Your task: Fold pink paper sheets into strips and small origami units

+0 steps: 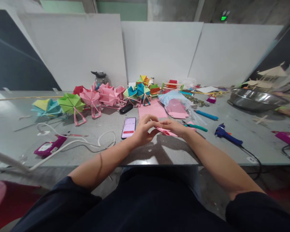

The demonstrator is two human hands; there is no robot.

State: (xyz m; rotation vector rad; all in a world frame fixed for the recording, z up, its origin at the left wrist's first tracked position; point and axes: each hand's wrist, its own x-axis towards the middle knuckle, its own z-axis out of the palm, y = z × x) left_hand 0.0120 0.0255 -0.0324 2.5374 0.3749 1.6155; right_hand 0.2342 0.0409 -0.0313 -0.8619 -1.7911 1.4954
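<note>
A small folded piece of pink paper (168,132) is held just above the table's front edge by both hands. My left hand (146,129) pinches its left end, with the fingers curled over it. My right hand (175,127) is closed on its far right side, the fingertips meeting those of the left. Behind the hands lies a flat stack of pink paper sheets (152,109). A phone (129,127) with a lit screen lies left of my left hand. Green-handled pliers (195,126) lie beyond my right wrist.
Folded paper models, including a green one (71,103) and a pink one (90,98), stand at the back left. A blue glue gun (228,135), a steel bowl (257,100) and a plastic bag (175,100) are to the right. White cable (74,141) loops near a purple device (49,146).
</note>
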